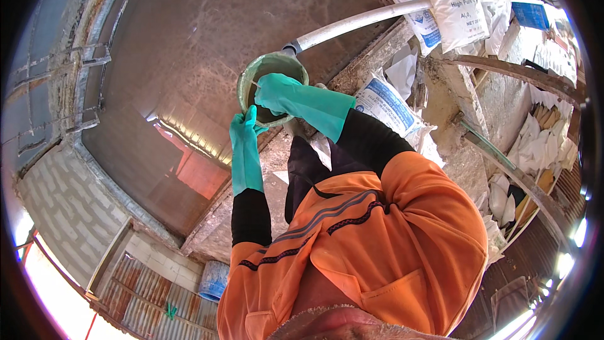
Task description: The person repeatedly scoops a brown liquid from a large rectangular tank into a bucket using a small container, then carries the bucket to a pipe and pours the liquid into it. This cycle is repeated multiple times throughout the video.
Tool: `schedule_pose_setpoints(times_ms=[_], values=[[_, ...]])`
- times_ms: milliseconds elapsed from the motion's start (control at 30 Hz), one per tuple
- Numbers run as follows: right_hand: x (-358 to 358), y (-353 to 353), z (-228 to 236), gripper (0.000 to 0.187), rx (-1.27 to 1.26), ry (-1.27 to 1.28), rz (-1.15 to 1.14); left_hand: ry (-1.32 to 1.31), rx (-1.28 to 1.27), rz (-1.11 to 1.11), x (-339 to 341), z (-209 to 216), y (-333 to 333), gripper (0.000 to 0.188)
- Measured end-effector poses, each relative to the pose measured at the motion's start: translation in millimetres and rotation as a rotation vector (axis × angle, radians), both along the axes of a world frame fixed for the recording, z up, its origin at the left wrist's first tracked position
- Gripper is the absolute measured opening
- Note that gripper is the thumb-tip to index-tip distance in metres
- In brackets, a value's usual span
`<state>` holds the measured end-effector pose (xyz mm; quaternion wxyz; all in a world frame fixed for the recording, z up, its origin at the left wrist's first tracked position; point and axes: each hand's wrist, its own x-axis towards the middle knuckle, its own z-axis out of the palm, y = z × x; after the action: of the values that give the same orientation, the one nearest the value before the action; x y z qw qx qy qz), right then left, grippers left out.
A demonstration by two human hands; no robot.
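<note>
A round greenish bucket (283, 65) stands in front of me at the edge of a wide basin of brown liquid (189, 44). My left hand (245, 131), in a long turquoise rubber glove, grips the bucket's near left rim. My right hand (274, 92), gloved the same way, reaches over the rim into the bucket. Its fingers are curled; a thin pale line shows beside them, but what they hold is hidden. The bucket's contents look dark and are mostly covered by this hand. At the bucket's far rim ends a white pipe (358, 22) with a dark tip.
Printed white sacks (448, 9) are piled at the far right, and a white-and-blue sack (387, 104) lies right of my right forearm. A wooden beam (519, 75) crosses the right side. Behind the basin's left edge run rusty metal bars (94, 56). A blue drum (214, 280) stands at lower left.
</note>
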<state>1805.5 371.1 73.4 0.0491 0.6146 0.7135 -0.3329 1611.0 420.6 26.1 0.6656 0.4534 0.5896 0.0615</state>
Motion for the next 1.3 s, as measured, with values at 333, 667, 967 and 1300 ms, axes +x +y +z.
schedule_pose_setpoints(times_ms=[333, 667, 967, 1300], values=[[4.1, -1.6, 2.5, 0.021, 0.060, 0.041, -0.070, -0.001, 0.003, 0.008, 6.3, 2.9, 3.4, 0.036], [1.8, 3.6, -12.0, 0.019, 0.082, -0.001, -0.049, 0.061, 0.023, -0.031, 11.6, 7.2, 12.7, 0.030], [9.4, 1.5, -7.2, 0.021, 0.108, -0.019, -0.012, -0.010, 0.021, -0.037, 22.0, 21.7, 15.1, 0.038], [14.9, -6.1, -20.2, 0.028, -0.041, 0.353, -0.629, -0.015, 0.035, -0.025, 42.8, 33.1, 13.8, 0.034]])
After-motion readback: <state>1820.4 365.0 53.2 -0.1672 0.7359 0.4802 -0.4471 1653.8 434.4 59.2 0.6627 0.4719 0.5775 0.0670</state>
